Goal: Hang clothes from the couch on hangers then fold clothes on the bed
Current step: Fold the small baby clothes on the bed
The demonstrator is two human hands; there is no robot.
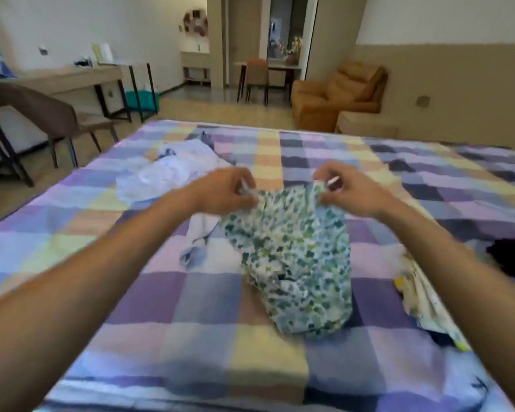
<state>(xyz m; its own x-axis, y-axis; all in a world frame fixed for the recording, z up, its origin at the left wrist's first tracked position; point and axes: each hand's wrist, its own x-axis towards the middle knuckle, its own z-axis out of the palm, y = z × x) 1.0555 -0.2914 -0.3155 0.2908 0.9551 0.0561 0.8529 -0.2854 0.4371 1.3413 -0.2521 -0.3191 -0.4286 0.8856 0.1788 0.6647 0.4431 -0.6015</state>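
Note:
A white garment with a green and blue leaf print (298, 257) hangs above the checked bed (131, 263), its lower part bunched on the cover. My left hand (226, 190) pinches its top edge on the left and my right hand (344, 190) pinches the top edge on the right. A crumpled pale blue garment (173, 171) lies on the bed beyond my left hand. A white and blue piece of cloth (198, 236) lies just left of the printed garment.
At the bed's right edge lie a white and yellow garment (425, 298) and a dark one (509, 254). An orange couch (336, 96) stands past the bed's far right corner. A brown chair (51, 117) and desk (72, 75) stand on the left.

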